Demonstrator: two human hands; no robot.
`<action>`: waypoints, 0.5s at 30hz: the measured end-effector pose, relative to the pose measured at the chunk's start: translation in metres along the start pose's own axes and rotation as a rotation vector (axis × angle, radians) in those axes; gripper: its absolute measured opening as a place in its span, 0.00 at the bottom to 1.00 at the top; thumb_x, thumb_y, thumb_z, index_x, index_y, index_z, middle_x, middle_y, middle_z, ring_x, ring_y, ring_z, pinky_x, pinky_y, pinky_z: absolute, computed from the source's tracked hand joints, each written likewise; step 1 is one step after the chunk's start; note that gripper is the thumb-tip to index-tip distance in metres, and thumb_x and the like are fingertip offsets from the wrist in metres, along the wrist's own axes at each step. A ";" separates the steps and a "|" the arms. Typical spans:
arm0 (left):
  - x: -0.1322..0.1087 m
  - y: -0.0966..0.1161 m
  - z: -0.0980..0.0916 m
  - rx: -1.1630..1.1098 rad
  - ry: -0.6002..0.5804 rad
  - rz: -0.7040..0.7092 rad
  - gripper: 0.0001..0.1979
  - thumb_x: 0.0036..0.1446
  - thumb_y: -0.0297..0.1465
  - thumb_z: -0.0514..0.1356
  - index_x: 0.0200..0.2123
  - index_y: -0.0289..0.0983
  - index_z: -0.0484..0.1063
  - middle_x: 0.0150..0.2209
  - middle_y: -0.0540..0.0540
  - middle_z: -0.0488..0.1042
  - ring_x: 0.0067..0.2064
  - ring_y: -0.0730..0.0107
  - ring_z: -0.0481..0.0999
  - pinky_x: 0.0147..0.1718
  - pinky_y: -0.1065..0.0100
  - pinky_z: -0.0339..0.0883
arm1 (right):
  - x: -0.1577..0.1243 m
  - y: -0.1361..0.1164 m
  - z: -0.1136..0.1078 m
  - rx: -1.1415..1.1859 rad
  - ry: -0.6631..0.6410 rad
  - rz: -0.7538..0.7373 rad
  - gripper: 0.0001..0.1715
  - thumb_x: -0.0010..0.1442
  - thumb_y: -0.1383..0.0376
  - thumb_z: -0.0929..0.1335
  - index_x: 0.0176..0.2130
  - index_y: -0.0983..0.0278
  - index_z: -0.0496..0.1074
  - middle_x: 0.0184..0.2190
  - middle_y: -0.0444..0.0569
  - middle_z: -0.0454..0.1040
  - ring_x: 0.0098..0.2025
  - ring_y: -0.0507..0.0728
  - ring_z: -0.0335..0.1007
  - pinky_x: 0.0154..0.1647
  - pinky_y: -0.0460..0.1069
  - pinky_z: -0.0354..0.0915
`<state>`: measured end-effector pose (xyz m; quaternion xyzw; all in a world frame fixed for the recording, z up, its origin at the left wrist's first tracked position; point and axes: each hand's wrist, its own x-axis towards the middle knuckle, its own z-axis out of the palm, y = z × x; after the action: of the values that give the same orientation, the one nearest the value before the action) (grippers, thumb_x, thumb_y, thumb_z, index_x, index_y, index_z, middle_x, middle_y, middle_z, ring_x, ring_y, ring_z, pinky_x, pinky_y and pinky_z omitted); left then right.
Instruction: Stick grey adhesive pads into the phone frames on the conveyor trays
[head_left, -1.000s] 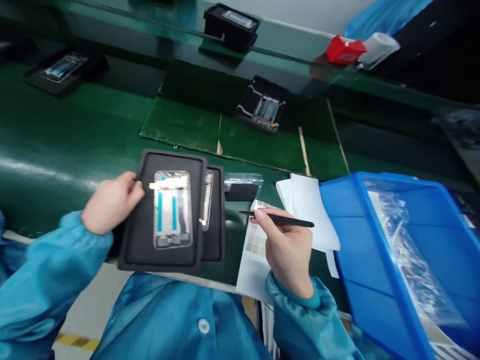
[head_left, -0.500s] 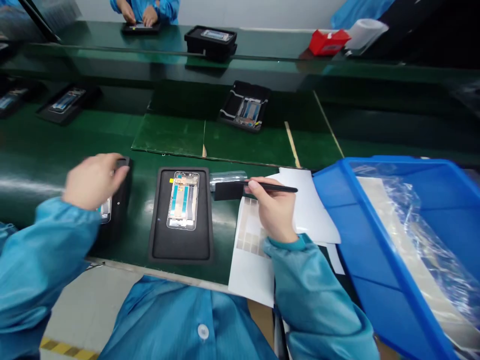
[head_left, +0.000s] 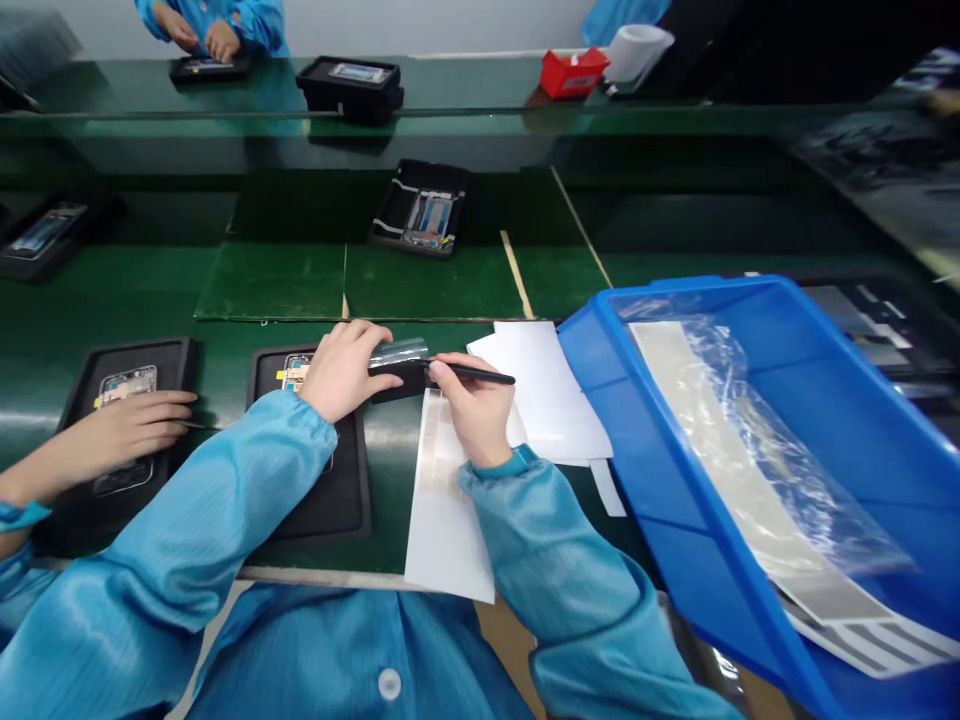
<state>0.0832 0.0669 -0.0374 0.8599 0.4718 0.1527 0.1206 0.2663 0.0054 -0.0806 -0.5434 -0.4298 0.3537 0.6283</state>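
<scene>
My left hand [head_left: 341, 370] reaches across the phone tray, its thumb and fingers around the left end of a small black block [head_left: 401, 382] and a clear rolled film [head_left: 399, 352]. My right hand [head_left: 476, 405] grips a slim black tool like tweezers [head_left: 484, 375], its tip at the block's right end. Beneath my left forearm lies a black tray [head_left: 341, 500] with an open phone frame [head_left: 296, 368], partly covered. A white sheet with pale stickers [head_left: 442, 530] lies under my right hand.
At left, a co-worker's hand [head_left: 139, 430] with a thin tool rests over another phone tray [head_left: 176, 375]. A blue bin [head_left: 675, 540] holding strips and clear plastic stands at right. White papers [head_left: 559, 400] lie beside it. Another tray [head_left: 424, 205] sits farther back.
My left hand has moved right, from the left tray to the black block. A co-worker's hand has come in over that tray. The view has shifted right.
</scene>
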 end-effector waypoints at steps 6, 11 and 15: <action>0.008 0.013 0.013 0.052 0.021 0.056 0.15 0.57 0.37 0.67 0.46 0.38 0.73 0.47 0.43 0.76 0.50 0.53 0.72 0.46 0.57 0.64 | 0.007 0.003 -0.004 0.048 0.115 -0.008 0.15 0.54 0.54 0.76 0.37 0.62 0.79 0.34 0.48 0.82 0.34 0.57 0.79 0.41 0.54 0.76; 0.008 0.012 0.019 0.003 0.076 0.068 0.07 0.61 0.35 0.64 0.40 0.39 0.78 0.42 0.47 0.81 0.44 0.59 0.76 0.44 0.59 0.64 | 0.008 0.001 -0.007 0.039 0.062 -0.026 0.13 0.54 0.56 0.76 0.37 0.62 0.79 0.35 0.49 0.82 0.37 0.57 0.79 0.43 0.54 0.75; 0.004 0.009 0.020 0.000 0.121 0.070 0.08 0.62 0.37 0.64 0.37 0.40 0.80 0.39 0.47 0.82 0.41 0.61 0.77 0.42 0.60 0.64 | 0.005 -0.002 -0.007 -0.021 -0.009 -0.072 0.10 0.55 0.59 0.76 0.36 0.61 0.80 0.36 0.48 0.82 0.39 0.57 0.79 0.45 0.53 0.75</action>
<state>0.0994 0.0640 -0.0521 0.8651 0.4479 0.2086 0.0863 0.2747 0.0067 -0.0784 -0.5324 -0.4556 0.3287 0.6332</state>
